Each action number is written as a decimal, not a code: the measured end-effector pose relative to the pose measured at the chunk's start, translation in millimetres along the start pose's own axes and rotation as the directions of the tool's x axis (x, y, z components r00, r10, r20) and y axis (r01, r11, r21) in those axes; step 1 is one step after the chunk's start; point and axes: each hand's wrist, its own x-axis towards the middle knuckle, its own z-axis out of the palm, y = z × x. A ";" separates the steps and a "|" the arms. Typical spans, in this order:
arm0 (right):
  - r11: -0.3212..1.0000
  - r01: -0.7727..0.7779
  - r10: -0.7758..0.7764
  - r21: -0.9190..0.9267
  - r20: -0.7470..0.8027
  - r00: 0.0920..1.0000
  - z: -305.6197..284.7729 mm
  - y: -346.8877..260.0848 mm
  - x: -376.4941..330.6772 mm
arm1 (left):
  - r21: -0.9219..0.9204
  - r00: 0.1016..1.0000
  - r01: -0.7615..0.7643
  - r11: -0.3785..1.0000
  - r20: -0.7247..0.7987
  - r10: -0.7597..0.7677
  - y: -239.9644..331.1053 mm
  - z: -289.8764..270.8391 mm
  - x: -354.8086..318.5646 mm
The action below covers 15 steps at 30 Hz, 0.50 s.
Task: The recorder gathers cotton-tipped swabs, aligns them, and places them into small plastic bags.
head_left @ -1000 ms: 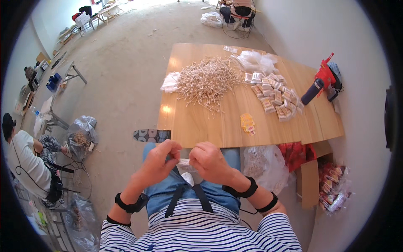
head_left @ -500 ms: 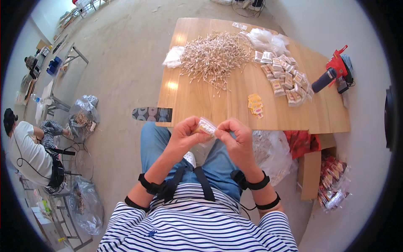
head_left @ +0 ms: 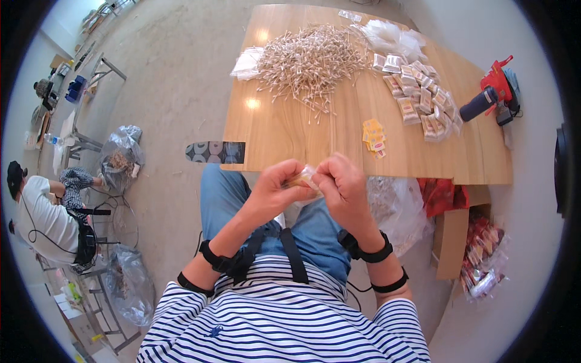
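While in left grip (head_left: 275, 189), packet (head_left: 307, 176) against right grip (head_left: 342, 184).

The surface (head_left: 284, 142) is light brown wood with lines in it. A big messy pile of cotton swabs (head_left: 308, 63) is on its far half. Flat see-through bags (head_left: 246, 63) sit just left of the pile. More see-through bags (head_left: 387, 37) are bunched up on the far right side. Nearer than those is a heap of little filled packs (head_left: 417, 91). Small yellow cards (head_left: 374, 136) lie in a loose bunch, closer to the near edge. Over by the wall are a dark blue bottle (head_left: 478, 104) and a red thing (head_left: 496, 77).
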 end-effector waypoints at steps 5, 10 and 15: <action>0.993 -0.076 0.077 0.092 -0.003 0.997 -4.5 5.8 -0.9 | -0.044 0.999 0.033 0.998 0.029 -0.032 -4.6 -1.3 8.0; 0.991 -0.097 0.100 0.097 -0.022 0.995 -2.0 10.7 0.7 | -0.031 0.997 0.047 0.998 0.069 -0.045 1.9 5.6 13.6; 0.996 -0.028 0.019 -0.082 -0.106 0.994 11.6 28.6 -9.3 | -0.084 0.987 0.123 0.989 0.114 -0.113 -11.9 3.4 17.3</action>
